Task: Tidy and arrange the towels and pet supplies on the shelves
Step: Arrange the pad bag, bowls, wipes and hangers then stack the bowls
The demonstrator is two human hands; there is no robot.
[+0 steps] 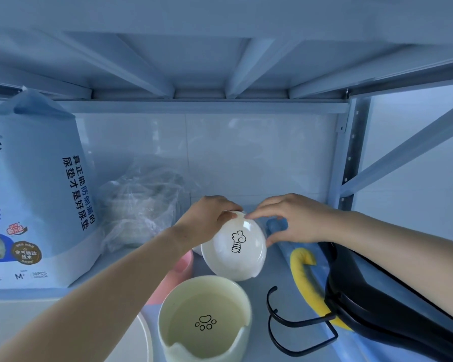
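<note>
A pale metal shelf [280,299] fills the lower frame, with the ribbed underside of the upper shelf [199,61] spanning the top. Glossy white wall tiles [259,152] form the back. At right, a perforated upright [351,158] and 1 diagonal brace [403,152]. Cool, bluish light throughout.

1. I'm seeing through one head-worn camera, looking forward and down into a shelf [272,288] bay.
2. It's sitting close, with both forearms entering from the near edge toward the far wall [246,152].
</note>
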